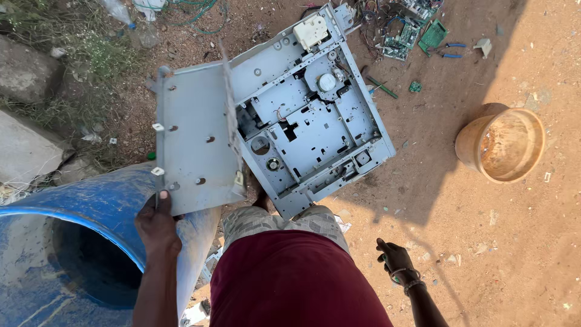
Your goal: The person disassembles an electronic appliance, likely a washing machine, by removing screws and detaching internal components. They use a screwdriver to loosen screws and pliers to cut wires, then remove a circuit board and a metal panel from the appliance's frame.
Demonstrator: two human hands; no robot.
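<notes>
My left hand (156, 225) grips the near corner of a flat grey metal panel (192, 136) and holds it up, tilted, above the ground. Just right of the panel lies a grey metal machine chassis (315, 115) with cut-outs, small round parts and a white plastic block at its far corner. My right hand (393, 257) hangs low at my side over the bare dirt, with bracelets on the wrist; it appears to hold a small green-handled thing, mostly hidden.
A large blue plastic drum (78, 242) stands open at my left, below the panel. An orange bucket (505, 142) sits on the dirt at right. Green circuit boards (417, 33), loose wires and blue-handled pliers (449, 49) lie at the back. Stones and weeds at far left.
</notes>
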